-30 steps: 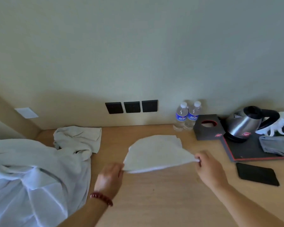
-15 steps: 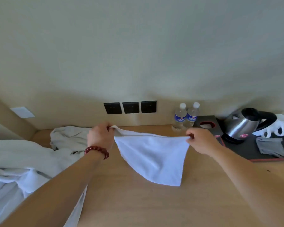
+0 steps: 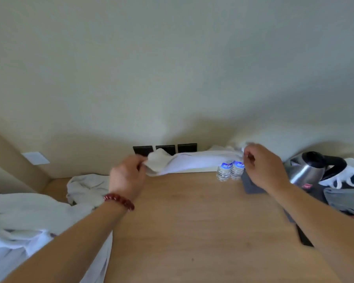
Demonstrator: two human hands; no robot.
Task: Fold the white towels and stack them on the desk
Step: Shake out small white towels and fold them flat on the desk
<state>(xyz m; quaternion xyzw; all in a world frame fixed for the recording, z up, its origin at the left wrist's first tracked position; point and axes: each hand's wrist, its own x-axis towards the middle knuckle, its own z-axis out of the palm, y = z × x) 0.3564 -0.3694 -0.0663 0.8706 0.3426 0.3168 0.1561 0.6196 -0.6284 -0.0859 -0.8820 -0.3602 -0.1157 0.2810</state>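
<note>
Nearest you, a heap of white cloth spills over the desk's left side, still unfolded. Further out, your left hand pinches one corner of the small towel and your right hand pinches the other, stretching it in the air near the wall. It looks light, soft and limp, so hold it by the corners and keep it taut, clear of the water bottles.

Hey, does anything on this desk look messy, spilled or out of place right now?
Nothing is spilled or damaged. The only untidy part is the crumpled white towels heaped at the desk's left end, not yet folded. Both water bottles stand upright beside the kettle.
</note>
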